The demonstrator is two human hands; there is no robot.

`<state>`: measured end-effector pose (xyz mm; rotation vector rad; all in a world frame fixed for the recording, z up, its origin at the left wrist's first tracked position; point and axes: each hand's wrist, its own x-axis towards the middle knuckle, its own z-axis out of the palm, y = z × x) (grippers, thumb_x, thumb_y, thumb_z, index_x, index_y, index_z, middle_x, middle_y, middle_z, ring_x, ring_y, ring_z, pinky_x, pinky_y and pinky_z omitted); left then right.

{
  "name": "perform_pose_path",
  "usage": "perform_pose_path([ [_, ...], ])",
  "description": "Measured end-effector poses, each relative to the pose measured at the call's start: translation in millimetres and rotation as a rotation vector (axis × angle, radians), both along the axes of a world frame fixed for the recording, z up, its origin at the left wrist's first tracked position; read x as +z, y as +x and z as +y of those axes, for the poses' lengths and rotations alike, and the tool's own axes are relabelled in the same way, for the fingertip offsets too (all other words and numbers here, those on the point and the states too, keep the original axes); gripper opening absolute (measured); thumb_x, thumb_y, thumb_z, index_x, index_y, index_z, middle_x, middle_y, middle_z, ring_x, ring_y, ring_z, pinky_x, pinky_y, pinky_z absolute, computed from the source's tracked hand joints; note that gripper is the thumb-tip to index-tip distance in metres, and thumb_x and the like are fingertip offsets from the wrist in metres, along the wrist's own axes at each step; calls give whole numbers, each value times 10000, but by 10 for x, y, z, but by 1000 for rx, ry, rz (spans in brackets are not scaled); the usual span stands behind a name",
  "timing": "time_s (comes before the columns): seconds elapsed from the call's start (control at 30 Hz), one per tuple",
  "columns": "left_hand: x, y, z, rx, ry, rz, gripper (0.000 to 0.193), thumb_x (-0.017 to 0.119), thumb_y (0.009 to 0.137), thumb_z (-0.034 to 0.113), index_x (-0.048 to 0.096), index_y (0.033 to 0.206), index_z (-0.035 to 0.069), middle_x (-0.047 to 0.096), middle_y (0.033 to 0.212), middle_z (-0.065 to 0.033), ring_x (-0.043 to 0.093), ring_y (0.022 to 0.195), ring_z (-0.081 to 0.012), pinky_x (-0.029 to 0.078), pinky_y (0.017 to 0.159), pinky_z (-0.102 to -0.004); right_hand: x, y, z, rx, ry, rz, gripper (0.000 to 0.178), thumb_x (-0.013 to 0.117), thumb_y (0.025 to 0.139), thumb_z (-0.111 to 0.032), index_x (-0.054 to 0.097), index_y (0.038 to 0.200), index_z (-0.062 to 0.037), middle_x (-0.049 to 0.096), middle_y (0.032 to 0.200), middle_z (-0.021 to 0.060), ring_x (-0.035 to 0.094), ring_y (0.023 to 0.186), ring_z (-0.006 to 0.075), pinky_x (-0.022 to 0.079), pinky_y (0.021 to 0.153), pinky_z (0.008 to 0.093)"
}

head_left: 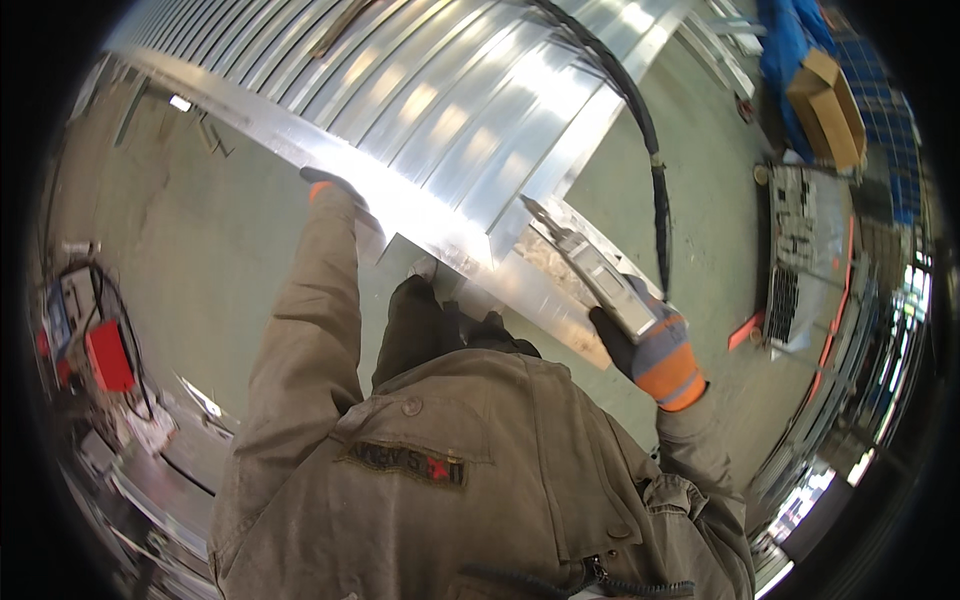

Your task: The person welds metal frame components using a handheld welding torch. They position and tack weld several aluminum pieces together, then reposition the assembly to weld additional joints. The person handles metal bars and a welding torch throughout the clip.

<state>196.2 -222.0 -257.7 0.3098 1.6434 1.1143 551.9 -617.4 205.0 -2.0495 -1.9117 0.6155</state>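
Note:
My right hand (655, 350), in a grey and orange glove, is closed around a silver tool with a narrow pointed nozzle, which looks like a welding gun (600, 283). Its tip lies beside the corner of a large ribbed metal panel (440, 120). A thick black cable (657, 190) arches over the panel and comes down to the gun. At the panel's near edge is my left hand (338, 190), in a similar glove; most of its fingers are hidden, and bright glare covers the metal beside it. Under the gun, a flat metal strip (560, 312) extends past the corner.
A red box (108, 356) with black cables stands on the floor at left. To the right are an open cardboard box (828, 108), blue sheeting (785, 60) and a low bench (800, 225) with metal parts. A brown strip (340, 28) lies across the panel's ribs.

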Motion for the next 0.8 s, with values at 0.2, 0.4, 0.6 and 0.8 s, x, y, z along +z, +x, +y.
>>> perform_pose_path([
  [0.2,226,-17,-80,76,5,-2,741,358,1067,676,668,1308,47,733,1164,-161,726,1009,-304,616,862,-481,-262,-64,916,50,-39,496,323,768,978,-233,684,1234,-54,723,958,180,704,777,408,555,687,452],
  [0.4,362,107,-185,83,-63,-14,736,362,1068,674,669,1299,46,734,1149,-162,729,990,-305,620,852,-483,-492,-277,1827,78,-236,556,380,701,1035,-319,690,1267,-19,732,930,212,726,879,407,561,761,456],
  [0.6,563,227,-170,104,-102,-34,732,367,1069,672,670,1291,44,735,1135,-163,733,972,-307,624,842,-484,-824,-319,2695,142,-427,780,349,642,1053,-249,687,1346,-64,715,942,149,716,865,276,563,768,409],
  [0.8,861,291,-195,155,-125,-88,700,403,1070,661,669,1272,45,734,1098,-160,736,922,-309,628,805,-477,-1243,-529,3302,206,-373,889,360,618,1066,-272,689,1348,-59,680,870,33,625,745,133,525,653,314],
])
